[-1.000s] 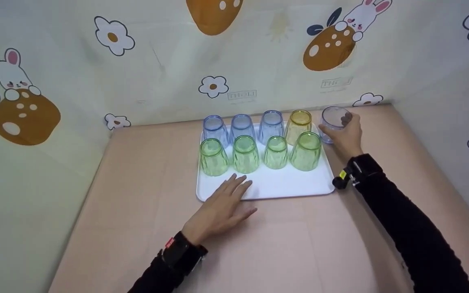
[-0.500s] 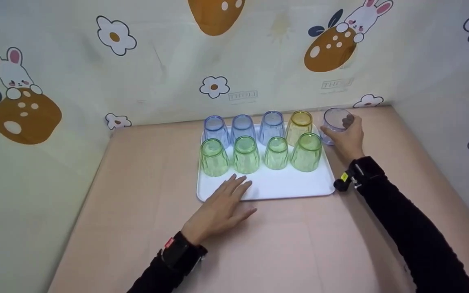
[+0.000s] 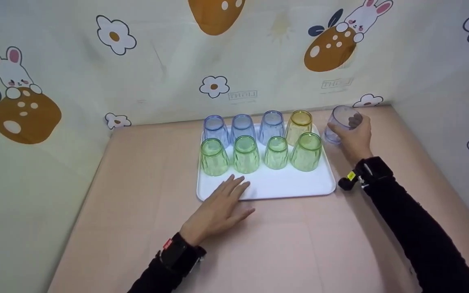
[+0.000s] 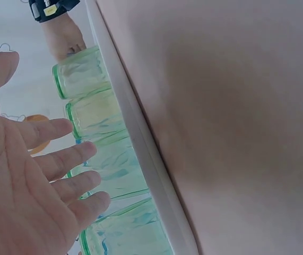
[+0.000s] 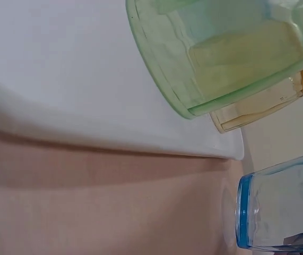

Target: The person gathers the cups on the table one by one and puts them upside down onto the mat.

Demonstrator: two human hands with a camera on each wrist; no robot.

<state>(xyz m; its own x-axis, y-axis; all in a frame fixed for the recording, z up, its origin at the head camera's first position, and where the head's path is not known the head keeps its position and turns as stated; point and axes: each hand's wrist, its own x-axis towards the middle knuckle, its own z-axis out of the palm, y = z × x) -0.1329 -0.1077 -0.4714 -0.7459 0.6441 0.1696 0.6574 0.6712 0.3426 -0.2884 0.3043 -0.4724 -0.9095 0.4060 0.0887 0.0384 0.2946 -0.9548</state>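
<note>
At the right of the white tray (image 3: 275, 189), my right hand (image 3: 356, 140) grips a clear bluish drinking glass (image 3: 334, 132) near its rim, thumb on the near side. The glass stands mouth up, its thick blue base (image 5: 243, 212) low over the table; whether it touches is hard to tell. On the tray, glasses sit upside down in two rows: green glasses (image 3: 246, 156) in front, blue glasses (image 3: 242, 128) and one yellow glass (image 3: 299, 126) behind. My left hand (image 3: 216, 213) lies with fingers straight and spread at the tray's front edge, holding nothing.
A pinkish covered table (image 3: 136, 183) bears the tray. Behind it and at both sides rise patterned cloth walls (image 3: 157, 61) with rabbits and flowers. The back wall is close behind the rear row of glasses.
My right hand has moved slightly right with the clear glass, widening the gap to the tray. My left hand and the glasses on the tray stay practically where they were.
</note>
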